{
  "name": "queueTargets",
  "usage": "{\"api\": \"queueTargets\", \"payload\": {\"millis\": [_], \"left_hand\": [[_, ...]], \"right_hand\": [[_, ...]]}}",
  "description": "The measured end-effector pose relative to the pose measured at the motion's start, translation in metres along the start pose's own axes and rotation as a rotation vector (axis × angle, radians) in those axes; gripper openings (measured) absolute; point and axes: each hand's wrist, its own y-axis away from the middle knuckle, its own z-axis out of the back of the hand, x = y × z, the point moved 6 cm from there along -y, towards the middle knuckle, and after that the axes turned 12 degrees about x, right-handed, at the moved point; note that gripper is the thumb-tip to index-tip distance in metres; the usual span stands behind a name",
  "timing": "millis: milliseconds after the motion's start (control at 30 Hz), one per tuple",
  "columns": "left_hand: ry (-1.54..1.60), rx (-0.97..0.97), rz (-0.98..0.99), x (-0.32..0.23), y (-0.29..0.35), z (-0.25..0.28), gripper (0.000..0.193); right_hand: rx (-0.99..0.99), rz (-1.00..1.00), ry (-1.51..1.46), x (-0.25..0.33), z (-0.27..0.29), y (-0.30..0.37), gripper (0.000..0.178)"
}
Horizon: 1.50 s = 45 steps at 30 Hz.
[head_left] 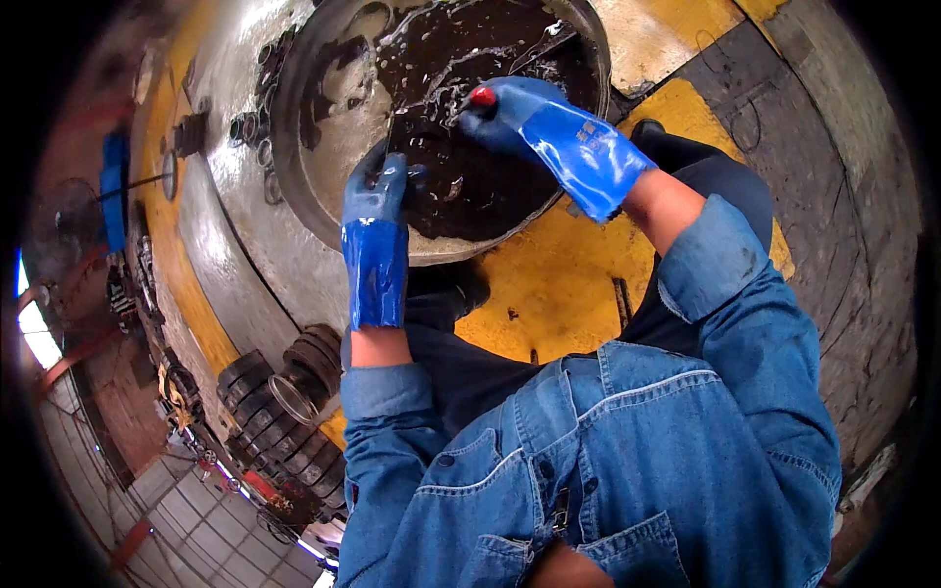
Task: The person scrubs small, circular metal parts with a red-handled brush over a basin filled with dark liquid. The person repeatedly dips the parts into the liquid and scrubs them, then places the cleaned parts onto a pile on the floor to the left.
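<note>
A large round metal basin (291, 176) sits in front of me, holding dark, oily-looking liquid (470, 191) with foam and bright reflections. Both my hands wear long blue rubber gloves. My right hand (515, 113) is closed over the liquid, gripping something with a red end (482, 96); its far part is hidden or blurred, so its kind is unclear. At the basin's near left, my left hand (377, 191) has its fingers bent over the dark contents. Whatever lies between those fingers is too dark to make out.
Several dark rings (265, 157) lie left of the basin. Stacked round dark parts (265, 397) and a ring-shaped part (292, 397) stand at the lower left. Yellow-painted floor (549, 284) lies between my legs; a dark grey slab (755, 108) is at the right.
</note>
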Motion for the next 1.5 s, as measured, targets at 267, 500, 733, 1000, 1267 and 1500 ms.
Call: {"api": "queueTargets", "payload": {"millis": [267, 500, 733, 1000, 1267, 1500], "left_hand": [[-0.122, -0.022, 0.008, -0.012, 0.002, -0.013, 0.05], [-0.085, -0.032, 0.039, 0.005, -0.001, -0.004, 0.048], [-0.002, -0.129, -0.002, 0.015, -0.009, 0.021, 0.043], [-0.872, -0.15, -0.157, 0.021, -0.005, 0.051, 0.041], [-0.648, -0.15, -0.061, 0.008, 0.002, 0.062, 0.045], [-0.406, -0.178, -0.033, 0.015, 0.001, 0.059, 0.052]], "right_hand": [[-0.004, 0.297, 0.183, 0.039, -0.033, 0.005, 0.027], [0.385, 0.015, -0.771, 0.001, -0.032, 0.016, 0.037], [0.182, -0.201, -0.644, -0.035, -0.037, -0.004, 0.041], [0.268, 0.029, -0.87, 0.019, -0.032, 0.003, 0.034], [0.254, -0.195, -0.604, -0.002, -0.008, 0.002, 0.037], [0.277, -0.163, -0.519, 0.001, -0.014, 0.01, 0.038]]}}
